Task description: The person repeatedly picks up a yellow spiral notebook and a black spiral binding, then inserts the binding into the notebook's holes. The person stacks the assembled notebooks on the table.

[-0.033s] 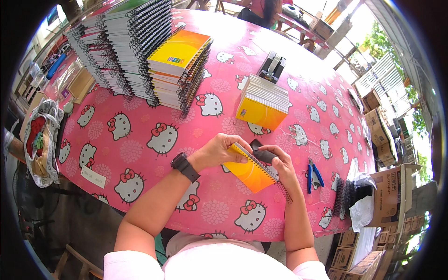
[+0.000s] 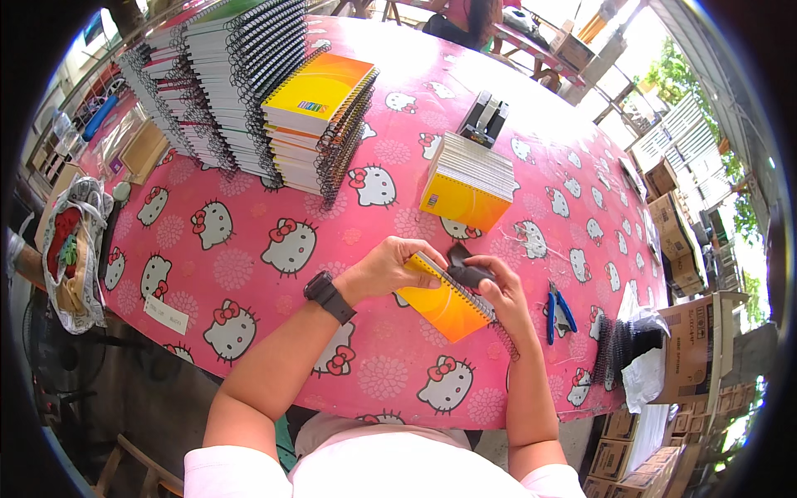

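1. Thing in hand: orange notebook (image 2: 448,314), a bit right of and below frame center, held tilted over the pink table (image 2: 336,241). Spine edge faces upper right.
2. Left hand (image 2: 397,270): fingers pinched on the notebook's upper-left end, thumb flat on the cover.
3. Right hand (image 2: 505,290): fingers curled around a dark piece (image 2: 470,272) at the spine edge. Can't tell if it's cloth, rubber or a tool.
4. Wire coil (image 2: 504,340) runs along the spine; its free tail hangs past the notebook's lower-right corner, by the right wrist.
5. Weight: should be light, fine one-handed.
6. Stiffness: cover looks like thin card, so expect it to flex; pages could fan if the pinch covers only the top sheets. Grip the full thickness.
7. Surface: cover looks smooth, maybe slightly slick. Thumb flat, moderate squeeze.
8. Fragile bits: coil tail looks springy, would bend or snag easily. Punched holes could tear under a sideways pull.
9. Best hold: upper-left end or the plain side away from the spine. Keep fingers off the loose tail.
10. Blue pliers (image 2: 551,315) lie on the table, right of the right hand.
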Available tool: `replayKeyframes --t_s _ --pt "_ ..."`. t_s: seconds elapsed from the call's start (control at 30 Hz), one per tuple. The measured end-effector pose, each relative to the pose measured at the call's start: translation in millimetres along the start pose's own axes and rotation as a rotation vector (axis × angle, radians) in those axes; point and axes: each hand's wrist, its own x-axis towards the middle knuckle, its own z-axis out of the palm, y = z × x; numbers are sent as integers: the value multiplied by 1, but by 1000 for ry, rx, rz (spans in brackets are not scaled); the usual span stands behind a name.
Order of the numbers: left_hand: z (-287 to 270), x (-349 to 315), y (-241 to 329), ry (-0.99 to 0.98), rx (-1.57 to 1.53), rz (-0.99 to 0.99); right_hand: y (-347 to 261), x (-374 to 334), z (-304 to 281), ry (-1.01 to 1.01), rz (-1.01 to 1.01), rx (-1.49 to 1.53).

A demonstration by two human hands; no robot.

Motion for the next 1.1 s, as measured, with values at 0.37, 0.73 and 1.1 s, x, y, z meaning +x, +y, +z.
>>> replayKeyframes --t_s 0.37,0.73,1.1 --pt "9 0 -5 4 5 103 -41 -11 -22 37 -185 -342" --pt "14 1 -4 -21 65 -7 -63 -23 12 -39 -240 -549" --pt "11 -1 4 -110 -45 -43 -70 -23 9 -132 -227 -564"
